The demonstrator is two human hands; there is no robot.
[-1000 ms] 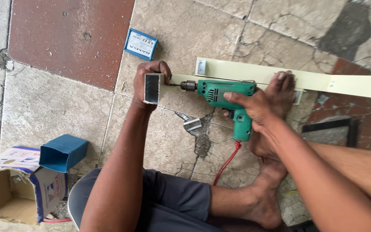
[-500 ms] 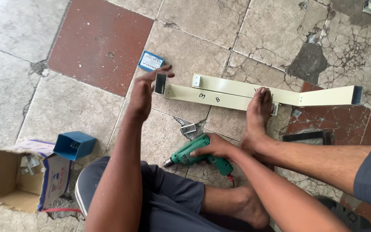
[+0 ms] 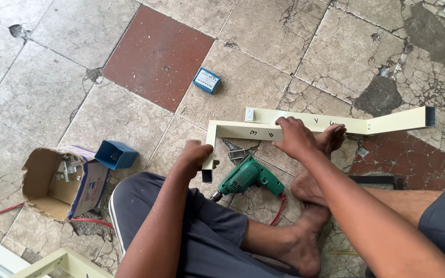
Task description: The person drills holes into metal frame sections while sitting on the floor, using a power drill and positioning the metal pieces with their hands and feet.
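On the cracked tile floor [image 3: 42, 77], cream metal frame sections [image 3: 233, 128] lie in front of the seated person, joined into an L at the corner. Left hand [image 3: 195, 154] is closed around the short leg [image 3: 209, 157], near its lower open end. Right hand [image 3: 294, 136] presses flat on the long marked bar [image 3: 263, 133], fingers spread, not wrapped. A foot [image 3: 330, 139] pins the same bar just beside that hand. Second bar [image 3: 387, 123] runs off right, angled, end open.

Green electric drill [image 3: 247, 177] lies on the floor between the legs, untouched, red cord trailing. My read: corner joint looks assembled, drilling paused; right-hand end looks unjoined. Fasteners at the corner too small to confirm.

Small blue box [image 3: 206, 80] well apart up-floor. Torn carton [image 3: 57, 183] with brackets and blue lid [image 3: 116, 154] at left.
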